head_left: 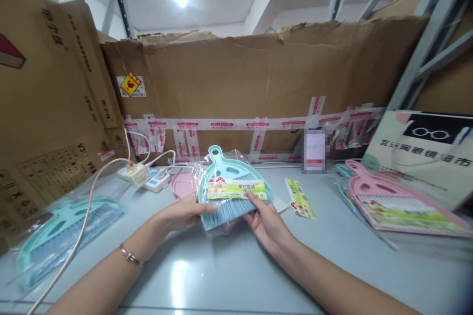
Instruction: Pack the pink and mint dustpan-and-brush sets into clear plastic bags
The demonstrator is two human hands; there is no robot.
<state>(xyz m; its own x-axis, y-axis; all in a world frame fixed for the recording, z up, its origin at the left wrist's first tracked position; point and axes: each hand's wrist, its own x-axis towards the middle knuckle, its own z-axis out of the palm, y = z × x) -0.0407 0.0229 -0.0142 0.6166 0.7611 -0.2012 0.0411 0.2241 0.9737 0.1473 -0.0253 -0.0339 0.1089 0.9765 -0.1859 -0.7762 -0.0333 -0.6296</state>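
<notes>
Teal plastic dustpan-and-brush set with blue bristles [229, 210], sealed look, inside a clear plastic bag [200, 163], sits between both hands, raised in front of the body above the counter [221, 280]. Left hand [189, 211] grips its left edge, thumb over the front; right hand [264, 224] pinches the lower right side, thumb on the label, fingers behind. Handle with round hole points up, bristle edge faces down, whole thing slightly tilted. Green-and-yellow printed paper label [231, 190] runs across its front. Silver metal bracelet [131, 255] on left wrist.

Just behind the left hand: pink plastic piece [181, 184], partly hidden, full shape not clear. Right of the hands, loose green-yellow paper card with red print [300, 198] lies flat on the counter.

Further left: bagged teal dustpan set [74, 226], white cable [86, 216] crossing over it in view. White power strip [157, 179] with white plug adapter [137, 175] near the back. Far right: bagged pink dustpan set [406, 202], overlapping a teal one [347, 197], beside a white carrier bag with glasses logo [421, 155]. Back: tall brown cardboard panel [229, 78], taped red-and-white; pixelated pale rectangle [314, 150] in front, contents unreadable. Brown printed cardboard box [51, 93] at left edge.
</notes>
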